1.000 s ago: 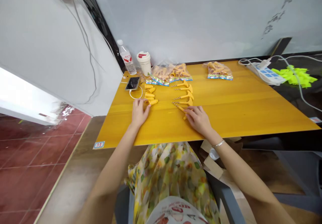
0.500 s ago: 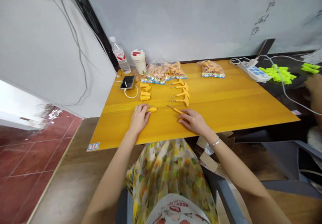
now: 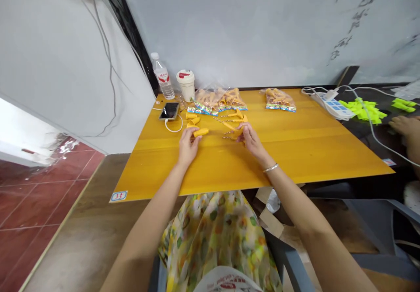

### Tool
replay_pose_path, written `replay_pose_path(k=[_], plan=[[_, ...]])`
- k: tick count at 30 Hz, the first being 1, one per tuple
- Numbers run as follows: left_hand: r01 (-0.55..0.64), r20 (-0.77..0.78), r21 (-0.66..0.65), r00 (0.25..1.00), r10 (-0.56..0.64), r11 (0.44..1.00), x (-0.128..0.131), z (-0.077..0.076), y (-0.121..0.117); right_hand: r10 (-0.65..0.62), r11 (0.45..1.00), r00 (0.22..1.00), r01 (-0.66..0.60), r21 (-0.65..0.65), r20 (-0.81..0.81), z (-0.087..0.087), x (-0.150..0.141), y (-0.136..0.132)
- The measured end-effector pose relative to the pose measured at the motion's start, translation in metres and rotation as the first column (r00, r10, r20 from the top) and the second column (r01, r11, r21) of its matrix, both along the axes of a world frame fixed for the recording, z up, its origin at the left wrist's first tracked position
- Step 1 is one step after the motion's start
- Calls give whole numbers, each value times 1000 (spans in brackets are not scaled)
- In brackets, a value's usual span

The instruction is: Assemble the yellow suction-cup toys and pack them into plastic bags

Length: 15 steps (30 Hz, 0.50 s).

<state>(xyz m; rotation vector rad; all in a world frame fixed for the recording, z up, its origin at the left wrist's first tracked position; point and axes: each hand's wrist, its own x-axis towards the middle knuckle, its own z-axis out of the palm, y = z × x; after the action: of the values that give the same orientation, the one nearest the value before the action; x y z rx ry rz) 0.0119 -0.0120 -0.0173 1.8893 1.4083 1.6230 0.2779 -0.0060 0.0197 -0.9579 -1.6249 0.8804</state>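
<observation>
Filling clear bags (image 3: 280,99): orange plastic pieces (image 3: 276,94).

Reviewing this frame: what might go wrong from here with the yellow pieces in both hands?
The right hand holds a corkscrew close to the other corkscrews, so it could catch or shift them.

Its metal spiral is bare and points toward the left hand, so it might prick a finger if the hands meet.

The left hand, holding a yellow sleeve, is right beside the other sleeves and could nudge them.
</observation>
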Motion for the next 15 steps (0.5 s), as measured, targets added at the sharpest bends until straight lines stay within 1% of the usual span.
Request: replay_pose_path(k=[2,4,6,11,13,15], plan=[[27,-26,12,999,-27,1000,0,0,-6,-18,1000,1000,17,-24,-9,-9,-4,-2],[40,-22,15,999,-40,999,0,1,-9,-31,999,999,31,-12,34,-16,-5,-6],[47,-13,6,999,-47,999,1,1,-9,-66,998,996,65,11,66,-20,-5,-8],[82,-22,-30,996,-83,996,3,-1,-7,-228,972,971,224,68,67,-18,1,-5],[79,-24,-26,997,-80,997,4,0,-9,-265,962,958,255,99,107,-16,2,-5],[72,-31,-22,997,-73,997,4,1,-12,-271,960,951,255,115,151,-14,2,-7]])
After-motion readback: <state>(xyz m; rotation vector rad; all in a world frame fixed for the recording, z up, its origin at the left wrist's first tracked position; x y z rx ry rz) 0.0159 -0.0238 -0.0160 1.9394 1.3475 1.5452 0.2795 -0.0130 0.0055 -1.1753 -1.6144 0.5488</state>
